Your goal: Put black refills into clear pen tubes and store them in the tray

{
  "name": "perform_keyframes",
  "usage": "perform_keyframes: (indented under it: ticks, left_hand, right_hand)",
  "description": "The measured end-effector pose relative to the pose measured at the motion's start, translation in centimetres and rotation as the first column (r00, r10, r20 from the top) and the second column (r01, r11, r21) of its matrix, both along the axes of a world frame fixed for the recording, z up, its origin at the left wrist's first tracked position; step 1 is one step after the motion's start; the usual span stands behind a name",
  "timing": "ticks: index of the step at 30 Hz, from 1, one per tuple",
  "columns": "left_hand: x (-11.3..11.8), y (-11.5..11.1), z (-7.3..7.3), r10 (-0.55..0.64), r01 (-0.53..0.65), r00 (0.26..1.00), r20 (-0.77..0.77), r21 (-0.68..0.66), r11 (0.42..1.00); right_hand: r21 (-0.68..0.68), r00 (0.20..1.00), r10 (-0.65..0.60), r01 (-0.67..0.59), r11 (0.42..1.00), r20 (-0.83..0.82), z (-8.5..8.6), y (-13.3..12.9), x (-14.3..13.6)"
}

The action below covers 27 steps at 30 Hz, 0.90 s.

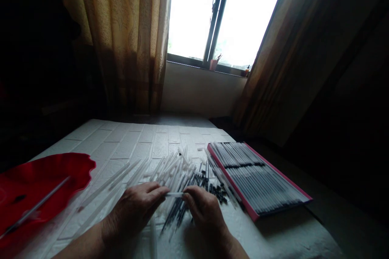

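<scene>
Fingertips [164, 191] of the left hand [138, 201] and the right hand [206, 206] cover both ends of a slim pale tube [174, 195], so only its short middle stretch shows! Blur muddies it, and whether a cap or joint sits under the fingers, I can't tell. Below, the undersides of both hands sink into shadow, and the forearms run out of frame.

And here's the grip: both hands pinch that tube between thumb and fingers, and it lies nearly level across the gap between them. Right behind and beneath it, pale tubes [165, 170] fan out in a heap, with dark slim rods [179, 210] poking down between the two hands. Small black pieces [219, 192] cluster just beyond the right fingers, too jumbled to count.

Over to the containers! Well left of the left fingers, a red dish [91, 166] with a wavy rim, cut off by the frame edge, bears a thin pale rod [45, 200]. To the right fingers' right and farther out, a pink-edged box [249, 207] sits packed with slender sticks [261, 188], two rows side by side, dark ends along the seam.
</scene>
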<state>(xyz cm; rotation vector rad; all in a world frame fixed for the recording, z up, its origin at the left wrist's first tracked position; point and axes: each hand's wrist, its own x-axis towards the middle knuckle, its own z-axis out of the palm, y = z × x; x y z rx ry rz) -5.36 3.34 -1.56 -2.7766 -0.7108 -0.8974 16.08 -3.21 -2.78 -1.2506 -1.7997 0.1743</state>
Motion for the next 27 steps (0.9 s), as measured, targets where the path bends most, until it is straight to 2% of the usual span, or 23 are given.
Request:
perform_keyframes:
  ticks: [7, 12, 17, 21, 27]
  left_hand:
    - [0.1, -0.1, 0.0, -0.022, 0.022, 1.0, -0.002, 0.014, 1.0]
    - [-0.1, 0.1, 0.0, -0.001, 0.001, 1.0, -0.015, -0.009, 1.0]
    - [-0.2, 0.3, 0.1, 0.012, -0.013, 1.0, -0.013, -0.038, 0.999]
    - [-0.2, 0.2, -0.1, 0.005, -0.005, 1.0, -0.008, -0.016, 1.0]
    - [-0.3, 0.2, -0.2, -0.009, 0.008, 1.0, -0.028, -0.034, 0.999]
  right_hand:
    - [-0.028, 0.992, -0.101, 0.103, 0.994, 0.07, -0.8, 0.3, -0.3]
    - [-0.09, 0.999, -0.035, 0.035, 0.995, 0.001, -0.3, 0.0, -0.2]
    - [-0.009, 0.993, -0.016, 0.015, 1.0, -0.121, -0.3, -0.2, -0.2]
    - [0.039, 0.996, 0.004, -0.001, 0.999, -0.086, -0.5, 0.0, 0.0]
    - [-0.038, 1.0, -0.02, 0.021, 0.999, 0.022, 0.2, -0.4, -0.1]
